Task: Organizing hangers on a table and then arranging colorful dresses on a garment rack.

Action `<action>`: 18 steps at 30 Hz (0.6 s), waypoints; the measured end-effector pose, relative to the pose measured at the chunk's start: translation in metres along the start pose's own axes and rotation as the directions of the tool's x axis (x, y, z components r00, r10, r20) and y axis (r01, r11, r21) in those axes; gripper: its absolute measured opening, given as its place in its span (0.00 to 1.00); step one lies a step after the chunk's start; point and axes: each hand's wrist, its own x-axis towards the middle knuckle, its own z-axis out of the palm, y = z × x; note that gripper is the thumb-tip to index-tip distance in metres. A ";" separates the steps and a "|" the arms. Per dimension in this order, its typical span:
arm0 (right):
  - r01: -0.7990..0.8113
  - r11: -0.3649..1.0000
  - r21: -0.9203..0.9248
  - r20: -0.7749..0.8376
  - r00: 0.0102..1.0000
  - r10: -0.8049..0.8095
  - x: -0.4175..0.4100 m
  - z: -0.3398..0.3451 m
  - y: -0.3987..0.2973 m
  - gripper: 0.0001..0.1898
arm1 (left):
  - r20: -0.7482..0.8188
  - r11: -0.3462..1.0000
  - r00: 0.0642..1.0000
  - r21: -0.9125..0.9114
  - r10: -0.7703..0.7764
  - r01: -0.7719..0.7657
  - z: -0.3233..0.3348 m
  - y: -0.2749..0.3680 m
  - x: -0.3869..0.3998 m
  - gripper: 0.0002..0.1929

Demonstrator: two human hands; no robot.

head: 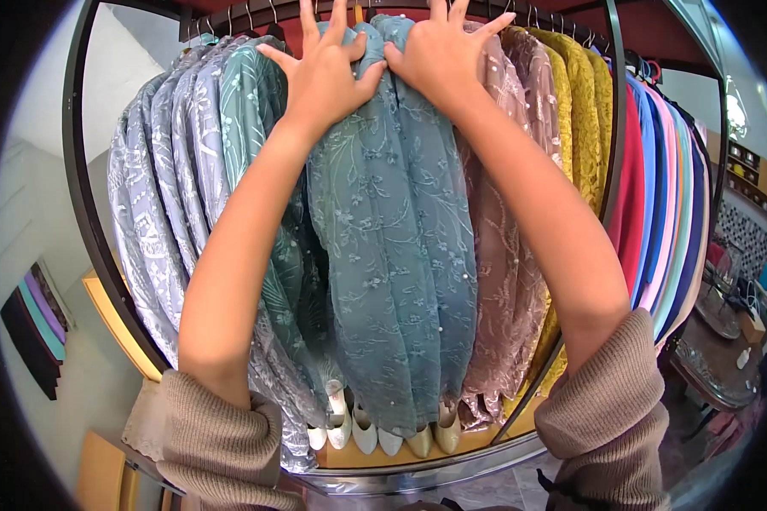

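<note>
Blue-green embroidered lace garments (383,255) hang in front of me, sprigged with flowers and small pearl-like beads. My left hand (332,80) is at their upper left, thumb and index finger pinching cloth near the shoulder while its other fingers spread out. Against the right shoulder lies my right hand (444,57). Its thumb touches the cloth and its fingers fan upward; whether it grips fabric is unclear. Left of these hangs a green lace garment (240,115). Dusty-pink lace garments (495,306) hang to the right, partly behind my right forearm.
A dark metal frame (77,128) surrounds the clothes rack. Silver-grey lace garments (160,230) hang at left, mustard lace garments (581,115) at right. Pale shoes (364,428) and gold shoes (447,431) stand below on a wooden base (351,458). Plain coloured garments (665,211) hang farther right.
</note>
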 end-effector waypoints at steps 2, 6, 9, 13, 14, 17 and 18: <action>0.085 0.996 0.023 -0.401 0.913 -0.068 -0.009 0.018 0.005 0.25 | -0.136 0.999 0.990 0.003 0.047 -0.047 0.006 -0.002 -0.004 0.21; 0.172 0.979 0.113 -0.457 0.884 -0.103 -0.016 0.027 0.008 0.30 | -0.139 0.980 0.984 0.178 0.116 -0.090 -0.010 -0.008 -0.010 0.23; 0.137 0.989 0.064 -0.508 0.857 -0.086 -0.011 0.027 0.008 0.32 | -0.148 0.966 0.979 0.236 0.139 -0.102 -0.018 -0.017 -0.012 0.21; 0.120 0.959 0.257 -0.150 0.985 -0.084 -0.009 0.007 0.004 0.34 | -0.198 0.918 0.976 0.397 0.086 -0.001 -0.023 -0.031 -0.014 0.24; 0.122 0.960 0.253 -0.176 0.981 -0.078 -0.009 0.008 0.000 0.35 | -0.168 0.899 0.985 0.435 0.025 0.051 -0.024 -0.031 -0.016 0.27; 0.154 0.955 0.255 -0.229 0.969 -0.095 -0.009 0.006 -0.006 0.37 | -0.152 0.882 0.988 0.459 -0.038 0.105 -0.022 -0.027 -0.013 0.29; 0.186 0.944 0.271 -0.249 0.961 -0.118 -0.011 0.004 -0.009 0.37 | -0.140 0.872 0.988 0.475 -0.060 0.120 -0.025 -0.026 -0.011 0.30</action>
